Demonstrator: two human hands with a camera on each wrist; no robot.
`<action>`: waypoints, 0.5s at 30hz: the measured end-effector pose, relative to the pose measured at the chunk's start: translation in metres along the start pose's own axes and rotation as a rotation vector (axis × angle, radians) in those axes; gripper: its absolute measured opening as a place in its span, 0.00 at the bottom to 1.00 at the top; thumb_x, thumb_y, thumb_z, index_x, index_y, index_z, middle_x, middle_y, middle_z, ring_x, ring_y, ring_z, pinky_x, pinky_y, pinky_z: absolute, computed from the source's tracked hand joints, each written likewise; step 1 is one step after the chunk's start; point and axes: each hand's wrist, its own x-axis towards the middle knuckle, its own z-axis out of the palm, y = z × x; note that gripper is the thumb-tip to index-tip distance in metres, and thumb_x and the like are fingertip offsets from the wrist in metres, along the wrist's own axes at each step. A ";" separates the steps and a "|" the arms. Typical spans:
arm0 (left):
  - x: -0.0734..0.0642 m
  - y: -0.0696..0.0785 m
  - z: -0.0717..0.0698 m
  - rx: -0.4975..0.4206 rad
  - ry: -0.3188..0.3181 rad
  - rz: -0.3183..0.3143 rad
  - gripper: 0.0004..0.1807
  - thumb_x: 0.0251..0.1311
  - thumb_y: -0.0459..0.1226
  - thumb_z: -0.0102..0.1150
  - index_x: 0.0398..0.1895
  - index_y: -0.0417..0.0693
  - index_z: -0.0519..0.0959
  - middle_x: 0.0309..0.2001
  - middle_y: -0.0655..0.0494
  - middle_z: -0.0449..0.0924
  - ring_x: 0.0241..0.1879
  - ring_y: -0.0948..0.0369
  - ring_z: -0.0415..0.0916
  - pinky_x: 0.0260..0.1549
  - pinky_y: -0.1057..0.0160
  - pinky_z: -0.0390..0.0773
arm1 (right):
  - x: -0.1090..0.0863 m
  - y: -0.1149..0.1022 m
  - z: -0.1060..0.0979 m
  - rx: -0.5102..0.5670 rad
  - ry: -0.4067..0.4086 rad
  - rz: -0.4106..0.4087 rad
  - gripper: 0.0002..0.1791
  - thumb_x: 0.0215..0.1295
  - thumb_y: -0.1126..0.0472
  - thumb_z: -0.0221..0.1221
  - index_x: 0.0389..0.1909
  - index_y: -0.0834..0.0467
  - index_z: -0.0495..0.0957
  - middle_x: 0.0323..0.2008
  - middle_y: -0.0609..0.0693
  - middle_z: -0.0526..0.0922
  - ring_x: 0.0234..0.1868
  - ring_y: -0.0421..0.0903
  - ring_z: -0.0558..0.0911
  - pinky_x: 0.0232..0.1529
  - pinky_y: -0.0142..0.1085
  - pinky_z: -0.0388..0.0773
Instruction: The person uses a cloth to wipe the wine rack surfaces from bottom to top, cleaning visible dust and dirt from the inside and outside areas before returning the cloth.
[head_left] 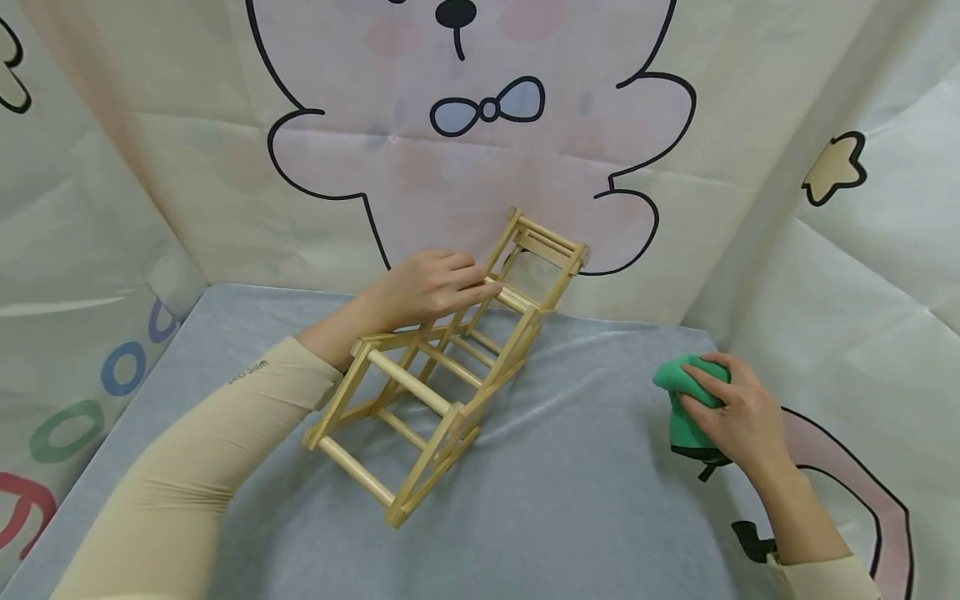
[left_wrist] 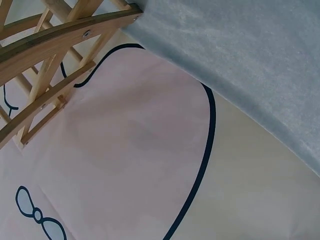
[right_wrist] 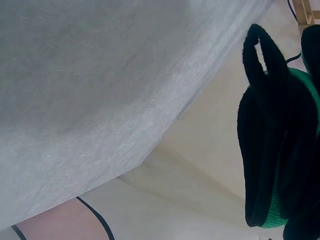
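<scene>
A light wooden rack (head_left: 408,379) of slats and round rungs stands at a slant over the blue-grey cloth surface. My left hand (head_left: 438,287) grips its far left side, with fingers reaching to an upper rung; the thumb is hidden. Part of the rack's frame (left_wrist: 75,37) fills the upper left corner in the left wrist view. On the right, my right hand (head_left: 738,408) holds a bunched green cloth (head_left: 686,425) with a black edge. In the right wrist view, that black edge and its hanging loop (right_wrist: 270,55) show close up; the fingers are out of sight.
A blue-grey cloth (head_left: 585,467) covers the table. Pale printed sheets hang behind and at both sides; the back sheet (head_left: 487,167) shows a large cartoon animal with a bow tie. The rack's top end stands close to it.
</scene>
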 end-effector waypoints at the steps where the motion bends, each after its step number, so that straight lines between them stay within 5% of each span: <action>1: 0.000 0.000 0.000 -0.001 -0.001 -0.004 0.15 0.66 0.23 0.65 0.54 0.42 0.86 0.41 0.49 0.85 0.37 0.54 0.80 0.34 0.60 0.86 | 0.000 0.000 0.000 -0.001 0.003 -0.002 0.24 0.46 0.68 0.72 0.49 0.65 0.88 0.55 0.67 0.81 0.43 0.67 0.82 0.24 0.57 0.77; 7: -0.005 -0.002 -0.012 -0.008 0.038 -0.085 0.14 0.66 0.24 0.66 0.54 0.40 0.86 0.39 0.47 0.86 0.38 0.51 0.83 0.36 0.57 0.89 | 0.000 0.002 0.000 0.001 0.005 0.000 0.22 0.51 0.65 0.70 0.50 0.65 0.88 0.55 0.67 0.81 0.44 0.67 0.82 0.23 0.56 0.77; 15: -0.008 -0.004 -0.072 0.007 0.037 -0.410 0.12 0.64 0.27 0.71 0.50 0.39 0.86 0.39 0.44 0.86 0.36 0.47 0.84 0.34 0.52 0.88 | -0.002 0.004 -0.002 0.007 0.005 0.012 0.22 0.49 0.66 0.71 0.50 0.65 0.88 0.56 0.67 0.80 0.45 0.67 0.81 0.25 0.57 0.77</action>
